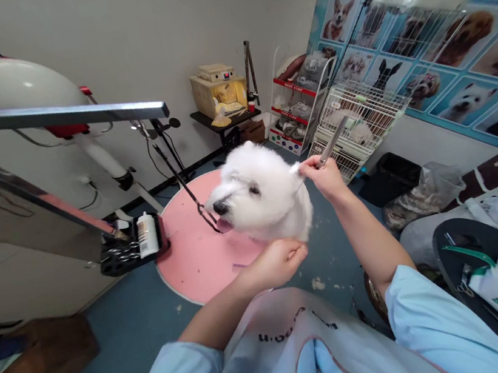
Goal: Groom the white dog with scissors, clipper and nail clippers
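A fluffy white dog [259, 191] is on a round pink grooming table [193, 252], its head turned to the left and its mouth partly open. My right hand [325, 177] is closed at the tip of the dog's ear, fingers pinched together. From the same hand a long, flat silver grooming tool [335, 141] sticks up and to the right; its exact kind is unclear. Below the dog's head, against its chest, my left hand [281, 262] is curled closed. Whatever may be inside those fingers is hidden. A dark strap [204, 211] hangs in front of the dog's muzzle.
A metal grooming arm [97, 113] reaches over the table from the left. A black holder [120, 255] carries a white bottle [147, 235]. Behind stand a shelf rack [297, 116] and a wire cage [358, 111]. A dark tool tray [449, 239] is at the right.
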A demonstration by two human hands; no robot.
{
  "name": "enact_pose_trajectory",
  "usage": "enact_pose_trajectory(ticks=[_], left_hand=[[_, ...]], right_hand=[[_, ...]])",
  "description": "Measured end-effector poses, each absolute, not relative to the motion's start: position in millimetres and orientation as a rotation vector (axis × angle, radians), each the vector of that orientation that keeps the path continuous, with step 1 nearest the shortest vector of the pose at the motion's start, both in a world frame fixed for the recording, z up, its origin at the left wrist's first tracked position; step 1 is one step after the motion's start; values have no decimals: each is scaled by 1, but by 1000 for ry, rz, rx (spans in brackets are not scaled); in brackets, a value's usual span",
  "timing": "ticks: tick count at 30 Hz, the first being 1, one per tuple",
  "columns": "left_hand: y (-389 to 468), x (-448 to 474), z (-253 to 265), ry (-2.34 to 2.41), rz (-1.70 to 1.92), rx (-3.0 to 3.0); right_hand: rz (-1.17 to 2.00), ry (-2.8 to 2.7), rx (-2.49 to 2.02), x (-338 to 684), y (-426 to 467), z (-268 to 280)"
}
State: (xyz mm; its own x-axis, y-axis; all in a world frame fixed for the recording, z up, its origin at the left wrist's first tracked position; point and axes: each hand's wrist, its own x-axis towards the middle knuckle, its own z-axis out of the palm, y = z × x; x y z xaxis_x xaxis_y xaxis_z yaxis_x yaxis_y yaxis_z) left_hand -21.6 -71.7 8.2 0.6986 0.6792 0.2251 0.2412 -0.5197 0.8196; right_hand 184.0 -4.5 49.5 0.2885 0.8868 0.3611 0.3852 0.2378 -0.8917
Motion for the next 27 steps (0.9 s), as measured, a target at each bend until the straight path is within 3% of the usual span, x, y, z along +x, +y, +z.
enact_pose_trajectory(ticks=[4,11,21,27], left_hand=[[-30,4,47,854,1072,2304],[27,26,82,979,664,2581],[25,9,72,1021,745,2238],[18,-9,64,978,714,1957]], right_hand=[[577,-1335,-1323,188,-10,56],[603,-1377,-1311,188,-9,51],[727,-1440,-1355,187,-14,28],[1121,-1401,-1362,184,-24,31]])
